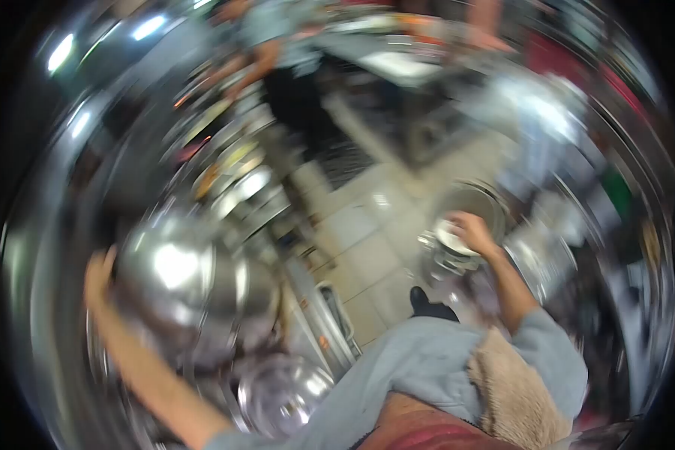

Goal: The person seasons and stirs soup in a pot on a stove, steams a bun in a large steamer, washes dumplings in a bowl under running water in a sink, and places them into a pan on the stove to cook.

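Note:
My left hand is stretched out at the far left side of a large, shiny metal pot with a domed top. Motion blurs its fingers, and I cannot tell whether they touch the pot. On the other side, my right hand is closed on the rim of a pale, round, bowl-like container. Behind that container stands a wide, round metal pot, its opening facing up. How deep the pale container is, and what is in it, is too smeared to tell.
A round metal lid or bowl lies close to my body on the left. Ahead, a person works at a counter crowded with trays and containers. Tiled floor runs between the counters. A tan towel hangs over my clothing.

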`<control>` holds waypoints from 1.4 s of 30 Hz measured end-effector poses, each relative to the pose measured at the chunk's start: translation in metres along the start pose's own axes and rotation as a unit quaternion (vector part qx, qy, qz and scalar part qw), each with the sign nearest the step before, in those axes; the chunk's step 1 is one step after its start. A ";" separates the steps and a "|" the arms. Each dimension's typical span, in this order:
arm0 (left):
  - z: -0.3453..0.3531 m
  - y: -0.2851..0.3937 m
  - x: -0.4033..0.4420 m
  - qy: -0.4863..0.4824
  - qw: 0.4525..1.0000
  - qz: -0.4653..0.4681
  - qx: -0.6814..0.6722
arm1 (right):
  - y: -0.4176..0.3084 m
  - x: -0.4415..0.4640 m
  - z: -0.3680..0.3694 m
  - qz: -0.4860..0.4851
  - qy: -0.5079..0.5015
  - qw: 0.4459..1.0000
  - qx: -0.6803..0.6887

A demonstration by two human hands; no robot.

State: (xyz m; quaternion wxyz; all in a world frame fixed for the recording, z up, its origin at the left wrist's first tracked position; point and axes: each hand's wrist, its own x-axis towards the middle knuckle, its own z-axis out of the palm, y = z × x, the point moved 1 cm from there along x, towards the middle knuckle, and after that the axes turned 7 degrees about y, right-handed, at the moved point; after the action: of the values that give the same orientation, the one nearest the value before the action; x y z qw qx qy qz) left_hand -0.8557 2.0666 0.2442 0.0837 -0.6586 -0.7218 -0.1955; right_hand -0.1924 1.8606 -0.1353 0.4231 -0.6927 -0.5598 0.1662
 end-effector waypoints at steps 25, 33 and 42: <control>0.129 0.527 -0.525 -0.464 0.600 0.409 -0.506 | 0.020 -0.502 -0.330 0.253 0.380 0.871 -0.183; 0.193 0.617 -0.726 -0.578 0.465 0.611 -0.275 | 0.042 -0.614 -0.395 0.281 0.548 0.763 -0.197; 0.167 0.748 -0.904 -0.545 0.338 0.634 -0.433 | 0.045 -0.678 -0.507 0.296 0.604 0.660 -0.334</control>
State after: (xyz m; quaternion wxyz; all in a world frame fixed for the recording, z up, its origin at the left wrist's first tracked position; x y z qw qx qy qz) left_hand 0.0097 1.3440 -0.1208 -0.5261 -0.8228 0.2124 0.0335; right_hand -0.0221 1.0359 -0.0375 0.3368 -0.8648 0.0355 -0.3708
